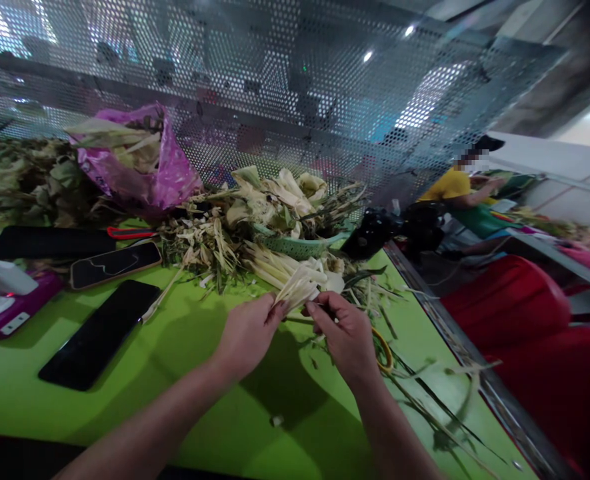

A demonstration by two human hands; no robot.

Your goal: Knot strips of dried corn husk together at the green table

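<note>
Leaf bundle (299,288), one: cream-white to pale yellow, long narrow strips layered lengthwise; held above the lime-green table (189,407), on the near side of the pale green basket (295,247). My left hand (249,331) grips its left end; my right hand (345,330) pinches its right edge.

Dim, uneven interior light, with glare from two small white overhead lights (367,57) toward the upper right. Bluish, partly blown-out brightness behind the grey perforated metal screen (215,133); soft blur in the shapes beyond. Broad, soft-edged shadows on the smooth lime-green tabletop (189,420) below the bare left hand (249,333) and bare right hand (347,327). Wide-angle stretching toward the margins, with darkening at the right-hand corners. Coarse pixel mosaic over the head of a distant person in a yellow top (447,187).
</note>
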